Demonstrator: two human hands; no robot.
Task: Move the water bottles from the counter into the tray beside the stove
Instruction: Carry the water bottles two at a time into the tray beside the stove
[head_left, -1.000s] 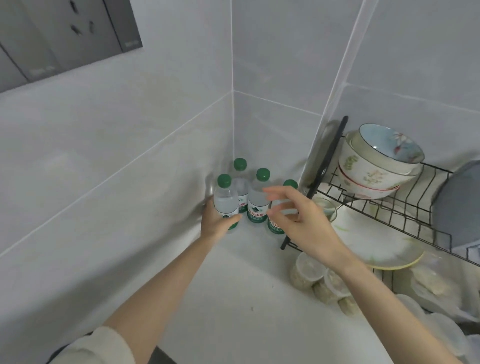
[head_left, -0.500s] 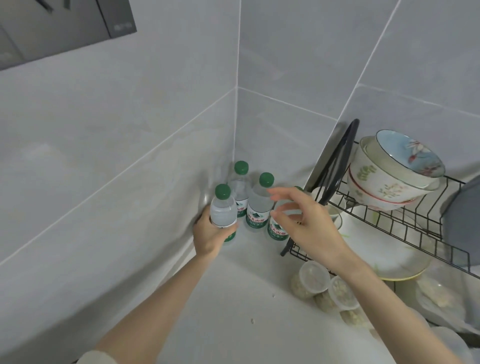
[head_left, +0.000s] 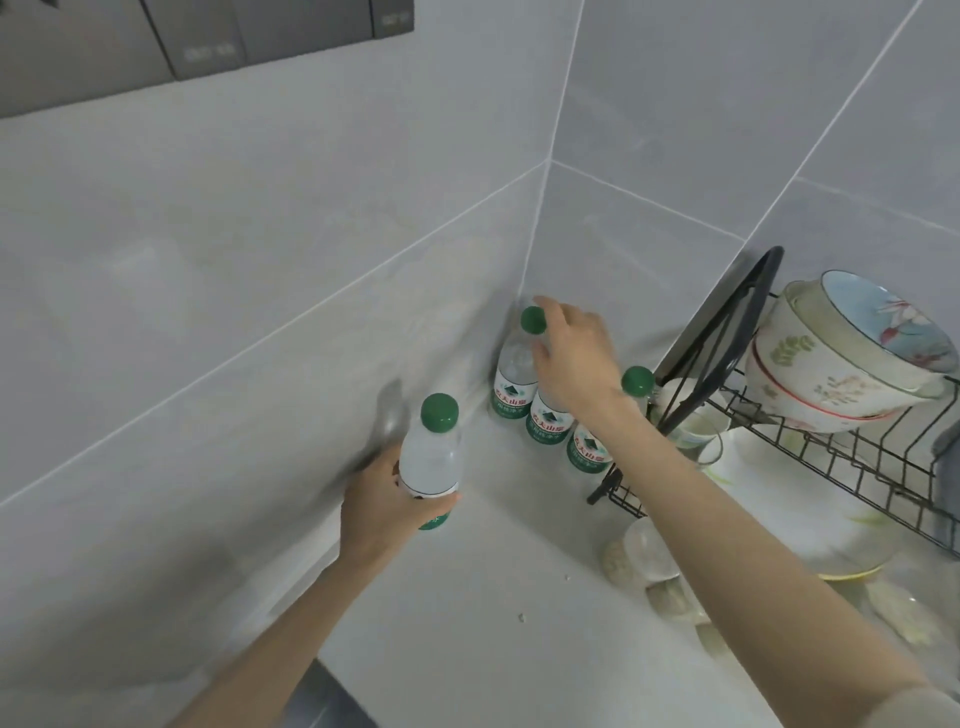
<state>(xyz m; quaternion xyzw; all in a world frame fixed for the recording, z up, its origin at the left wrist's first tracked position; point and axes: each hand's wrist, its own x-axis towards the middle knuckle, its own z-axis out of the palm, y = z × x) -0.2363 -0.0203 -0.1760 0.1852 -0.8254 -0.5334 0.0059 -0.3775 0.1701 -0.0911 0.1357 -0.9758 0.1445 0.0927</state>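
Four green-capped water bottles (head_left: 513, 384), three upright in corner (fourth in left hand (head_left: 375, 512))

The left hand (head_left: 384, 512) grips the front bottle (head_left: 431, 462) round its lower half, bare forearm stretched along the counter's left edge. The right hand (head_left: 576, 364) reaches palm down into the counter's back corner. Its fingers (head_left: 550, 307) curve about the corner bottle (head_left: 514, 374) at the neck; whether they grip is unclear.

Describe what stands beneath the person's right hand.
Under the right hand stands the middle bottle; only its green-and-white label shows. Its cap and neck are covered by the hand.
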